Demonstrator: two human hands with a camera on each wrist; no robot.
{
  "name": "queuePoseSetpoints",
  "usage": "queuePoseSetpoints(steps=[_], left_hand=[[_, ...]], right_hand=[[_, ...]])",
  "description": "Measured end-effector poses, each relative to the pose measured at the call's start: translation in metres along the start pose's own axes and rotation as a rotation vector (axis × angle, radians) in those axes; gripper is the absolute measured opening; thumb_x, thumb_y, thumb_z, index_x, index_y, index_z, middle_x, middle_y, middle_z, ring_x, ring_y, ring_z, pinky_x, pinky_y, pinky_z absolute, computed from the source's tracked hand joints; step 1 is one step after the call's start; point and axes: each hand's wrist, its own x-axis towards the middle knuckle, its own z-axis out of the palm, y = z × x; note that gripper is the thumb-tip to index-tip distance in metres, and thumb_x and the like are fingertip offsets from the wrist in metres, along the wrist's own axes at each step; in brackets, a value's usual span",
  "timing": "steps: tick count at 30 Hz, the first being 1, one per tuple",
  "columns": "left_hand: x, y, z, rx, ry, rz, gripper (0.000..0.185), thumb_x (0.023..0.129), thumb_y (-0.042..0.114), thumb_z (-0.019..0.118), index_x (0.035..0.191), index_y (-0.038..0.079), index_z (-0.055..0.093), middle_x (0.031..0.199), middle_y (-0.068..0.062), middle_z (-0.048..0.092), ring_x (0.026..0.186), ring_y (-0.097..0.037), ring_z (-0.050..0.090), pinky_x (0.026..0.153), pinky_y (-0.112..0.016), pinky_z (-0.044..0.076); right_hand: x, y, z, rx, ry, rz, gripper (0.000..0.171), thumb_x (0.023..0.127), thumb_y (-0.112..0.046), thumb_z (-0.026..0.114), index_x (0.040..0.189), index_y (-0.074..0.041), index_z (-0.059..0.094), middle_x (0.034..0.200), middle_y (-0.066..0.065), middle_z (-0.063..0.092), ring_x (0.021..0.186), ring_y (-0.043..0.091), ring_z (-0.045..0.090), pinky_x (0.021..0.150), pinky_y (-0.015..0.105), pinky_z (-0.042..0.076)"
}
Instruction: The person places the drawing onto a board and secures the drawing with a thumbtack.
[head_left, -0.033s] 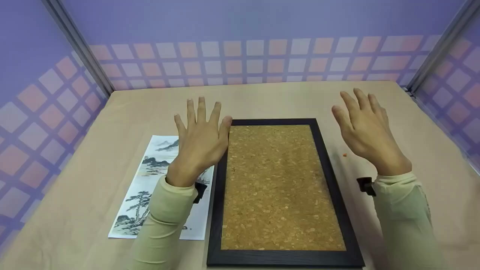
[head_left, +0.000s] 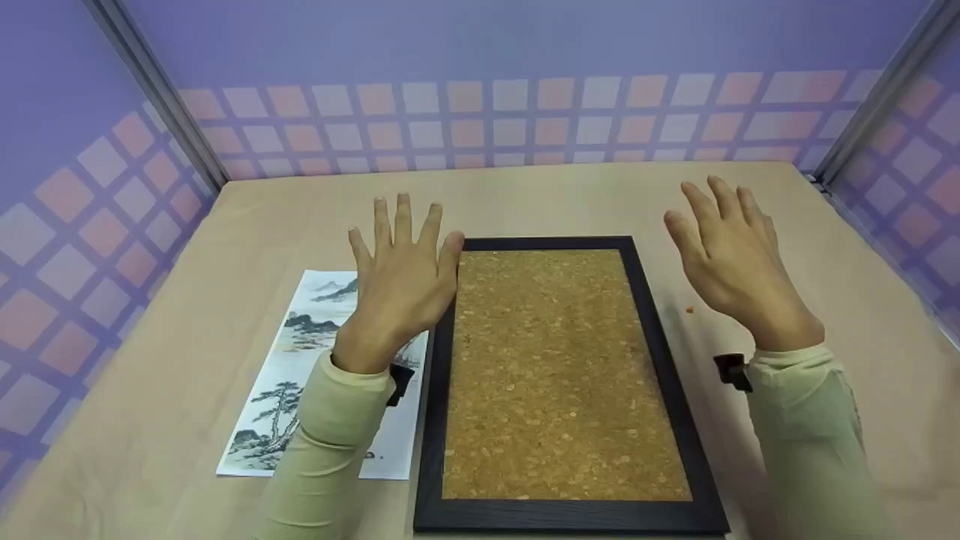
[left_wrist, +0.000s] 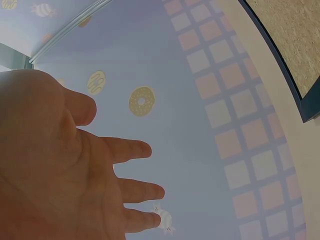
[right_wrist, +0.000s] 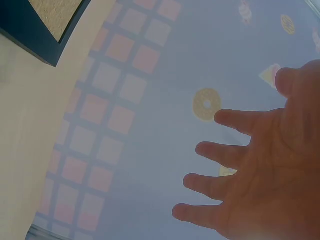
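Readiness, I judge, is the step in hand: my left hand (head_left: 401, 281) and right hand (head_left: 739, 262) are raised, fingers spread apart, gripping nothing. The rectangular black frame (head_left: 570, 516), set around a brown cork-like panel (head_left: 570, 375), lies flat on the beige cloth-covered table (head_left: 555, 201). My left hand overlaps its far left corner in the head view; from there I cannot tell touching from hovering. The white paper sheet with a grey ink landscape (head_left: 296, 360) lies just beside the frame's left side, partly hidden by my pale green left sleeve (head_left: 345, 427).

For either piece, I think the next move calls for lowering the palms and bringing thumb and fingertips to an edge; the sheet's left side looks the easier approach. I have room beyond the frame, before the lavender wall (head_left: 510, 45), and to its right, past the small orange speck (head_left: 690, 310).
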Motion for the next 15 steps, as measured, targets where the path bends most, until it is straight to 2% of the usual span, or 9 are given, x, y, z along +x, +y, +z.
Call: queuePoseSetpoints(steps=[5, 10, 15], left_hand=[[0.001, -0.001, 0.001, 0.004, -0.001, -0.005, 0.066, 0.11, 0.052, 0.017, 0.165, 0.015, 0.019, 0.171, -0.018, -0.005, 0.156, -0.037, -0.017, 0.119, -0.069, -0.011], [0.003, -0.006, -0.001, -0.008, -0.009, -0.022, 0.067, 0.11, 0.051, 0.018, 0.164, 0.012, 0.019, 0.171, -0.019, -0.004, 0.156, -0.037, -0.016, 0.119, -0.068, -0.012], [0.005, -0.019, -0.009, -0.029, -0.053, -0.062, 0.07, 0.11, 0.051, 0.019, 0.164, 0.007, 0.015, 0.17, -0.022, 0.002, 0.156, -0.04, -0.011, 0.119, -0.069, -0.009]], right_hand=[[0.0, 0.001, 0.001, -0.003, -0.008, 0.008, 0.073, 0.109, -0.057, 0.022, 0.164, -0.009, 0.018, 0.169, 0.026, 0.002, 0.152, 0.054, -0.008, 0.118, 0.072, -0.006], [0.002, 0.008, 0.002, -0.017, -0.007, 0.002, 0.073, 0.11, -0.052, 0.024, 0.162, -0.002, 0.019, 0.167, 0.03, 0.006, 0.152, 0.055, -0.003, 0.121, 0.068, -0.003], [0.006, 0.019, 0.005, -0.03, -0.033, 0.033, 0.071, 0.11, -0.049, 0.028, 0.159, 0.003, 0.024, 0.164, 0.033, 0.016, 0.149, 0.058, 0.011, 0.119, 0.07, 0.009]])
